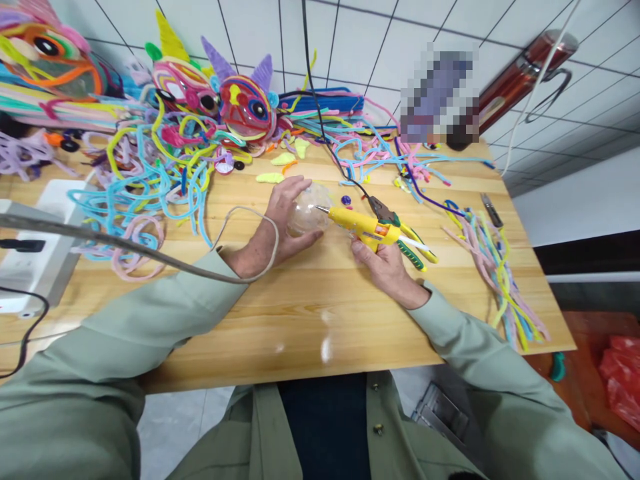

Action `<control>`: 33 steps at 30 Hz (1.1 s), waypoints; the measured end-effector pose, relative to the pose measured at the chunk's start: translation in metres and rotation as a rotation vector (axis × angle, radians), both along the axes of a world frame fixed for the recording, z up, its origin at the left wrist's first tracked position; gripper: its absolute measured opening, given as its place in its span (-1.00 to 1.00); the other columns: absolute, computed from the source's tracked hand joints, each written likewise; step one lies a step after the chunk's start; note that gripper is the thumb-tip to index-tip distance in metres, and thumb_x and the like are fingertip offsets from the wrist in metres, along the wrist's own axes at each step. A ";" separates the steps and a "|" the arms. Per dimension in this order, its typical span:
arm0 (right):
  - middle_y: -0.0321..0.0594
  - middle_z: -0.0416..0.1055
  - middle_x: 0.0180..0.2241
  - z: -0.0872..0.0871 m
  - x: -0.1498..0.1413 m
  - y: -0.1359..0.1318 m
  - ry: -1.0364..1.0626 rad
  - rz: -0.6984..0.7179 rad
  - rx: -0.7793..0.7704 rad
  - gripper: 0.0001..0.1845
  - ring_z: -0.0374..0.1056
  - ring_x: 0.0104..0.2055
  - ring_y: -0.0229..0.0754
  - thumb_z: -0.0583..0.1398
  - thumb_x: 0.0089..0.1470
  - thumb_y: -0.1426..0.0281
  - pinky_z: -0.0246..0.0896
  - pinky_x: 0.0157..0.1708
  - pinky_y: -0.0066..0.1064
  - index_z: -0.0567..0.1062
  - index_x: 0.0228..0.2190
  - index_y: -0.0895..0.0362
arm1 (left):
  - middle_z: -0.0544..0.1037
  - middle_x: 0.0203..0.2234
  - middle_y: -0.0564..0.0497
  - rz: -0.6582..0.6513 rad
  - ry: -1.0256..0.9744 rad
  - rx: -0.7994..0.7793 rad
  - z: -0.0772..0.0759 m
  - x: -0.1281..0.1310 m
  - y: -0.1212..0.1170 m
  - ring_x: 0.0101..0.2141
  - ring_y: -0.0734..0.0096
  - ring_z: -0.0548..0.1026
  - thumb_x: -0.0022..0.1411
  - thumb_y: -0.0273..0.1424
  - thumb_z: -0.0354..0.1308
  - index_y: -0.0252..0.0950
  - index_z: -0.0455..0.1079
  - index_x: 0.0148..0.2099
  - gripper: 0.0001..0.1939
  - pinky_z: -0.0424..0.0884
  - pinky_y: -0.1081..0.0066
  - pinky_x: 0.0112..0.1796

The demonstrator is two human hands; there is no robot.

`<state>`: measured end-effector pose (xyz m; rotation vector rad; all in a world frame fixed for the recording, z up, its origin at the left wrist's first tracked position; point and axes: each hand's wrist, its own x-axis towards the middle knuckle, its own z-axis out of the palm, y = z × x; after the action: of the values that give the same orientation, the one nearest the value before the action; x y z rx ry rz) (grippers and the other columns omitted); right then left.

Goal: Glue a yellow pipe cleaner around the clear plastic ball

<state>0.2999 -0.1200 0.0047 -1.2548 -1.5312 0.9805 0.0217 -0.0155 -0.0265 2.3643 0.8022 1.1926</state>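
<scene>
Yellow glue gun [364, 225] tip-left, barrel near horizontal

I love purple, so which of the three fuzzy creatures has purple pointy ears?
The rightmost creature, with the mostly red face. The middle creature has a tall yellow point instead, and the leftmost creature has pink on top.

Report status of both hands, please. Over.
Left hand around clear ball. Right hand holding yellow glue gun, nozzle at ball. Grey cable passes over left wrist.
</scene>
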 end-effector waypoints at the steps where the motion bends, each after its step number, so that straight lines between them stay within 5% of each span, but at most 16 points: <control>1: -0.28 0.47 -0.40 0.000 0.000 0.000 -0.002 -0.002 0.000 -0.33 0.39 -0.32 -0.08 0.31 0.37 -0.35 0.48 -0.14 -0.13 0.66 -0.21 0.01 | 0.38 0.58 -0.31 -0.007 -0.007 0.005 0.000 0.000 0.000 0.59 -0.26 0.37 0.56 0.21 0.37 -0.05 0.10 0.70 -0.05 0.31 -0.30 0.62; 9: -0.21 0.55 -0.35 0.000 -0.001 -0.001 -0.007 -0.005 -0.009 -0.36 0.50 -0.21 0.00 0.33 0.37 -0.33 0.53 -0.10 -0.11 0.68 -0.18 0.01 | 0.36 0.57 -0.35 0.013 0.008 -0.059 0.000 0.000 -0.001 0.61 -0.24 0.34 0.55 0.30 0.31 -0.11 0.05 0.68 0.00 0.34 -0.28 0.62; 25: -0.21 0.55 -0.37 -0.003 0.002 0.001 -0.021 -0.008 0.007 -0.34 0.52 -0.22 0.01 0.33 0.37 -0.33 0.55 -0.16 -0.14 0.69 -0.13 0.02 | 0.42 0.54 -0.33 -0.044 -0.106 -0.013 -0.006 0.002 0.005 0.57 -0.32 0.40 0.48 0.14 0.49 -0.04 0.12 0.67 -0.01 0.37 -0.35 0.59; 33: -0.19 0.59 -0.33 -0.005 0.002 0.001 -0.018 -0.004 0.027 -0.36 0.55 -0.22 0.00 0.32 0.40 -0.31 0.58 -0.13 -0.12 0.70 -0.09 0.02 | 0.43 0.53 -0.30 -0.007 -0.084 0.007 -0.007 0.004 0.004 0.56 -0.24 0.43 0.52 0.24 0.40 -0.03 0.10 0.68 -0.03 0.42 -0.31 0.57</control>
<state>0.3023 -0.1190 -0.0006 -1.2502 -1.5497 0.9452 0.0254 -0.0114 -0.0340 2.3043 0.7622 1.2845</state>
